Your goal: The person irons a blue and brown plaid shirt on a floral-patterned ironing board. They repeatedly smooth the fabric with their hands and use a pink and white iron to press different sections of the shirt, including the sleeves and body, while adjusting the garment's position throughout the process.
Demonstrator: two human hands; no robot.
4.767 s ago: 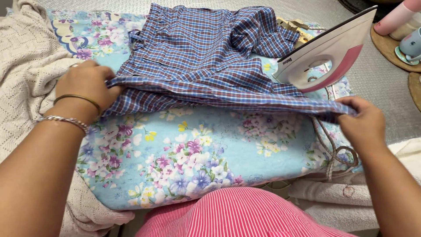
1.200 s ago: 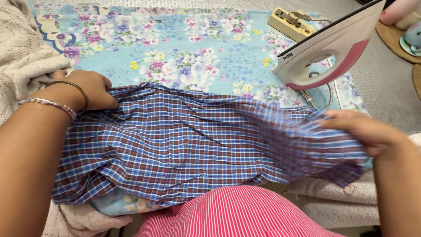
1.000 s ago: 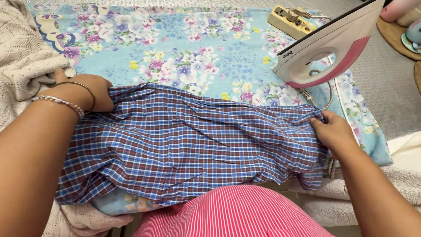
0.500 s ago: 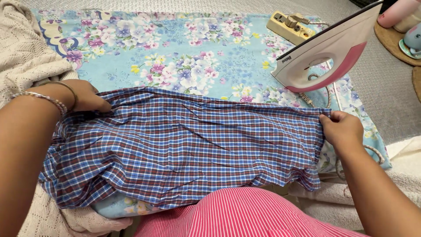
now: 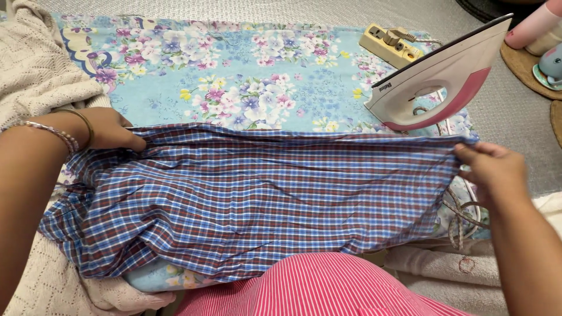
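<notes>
A blue and brown checked garment [image 5: 257, 199] lies stretched across the near part of a floral blue cloth [image 5: 252, 76] that covers the ironing surface. My left hand [image 5: 108, 127], with bangles on the wrist, grips the garment's far left edge. My right hand [image 5: 492, 169] pinches its far right corner and pulls it taut. The garment's lower edge hangs toward my pink striped lap [image 5: 316, 287].
A white and pink iron [image 5: 436, 79] stands upright at the right, its cord [image 5: 462, 208] looping down beside my right hand. A cream power strip [image 5: 391, 44] lies behind it. A cream knitted blanket [image 5: 35, 70] is at the left, folded towels [image 5: 445, 263] at the lower right.
The garment was drawn from the far side toward me and spread out. In the last half second my right hand pulled its corner further right, drawing the top edge taut.
</notes>
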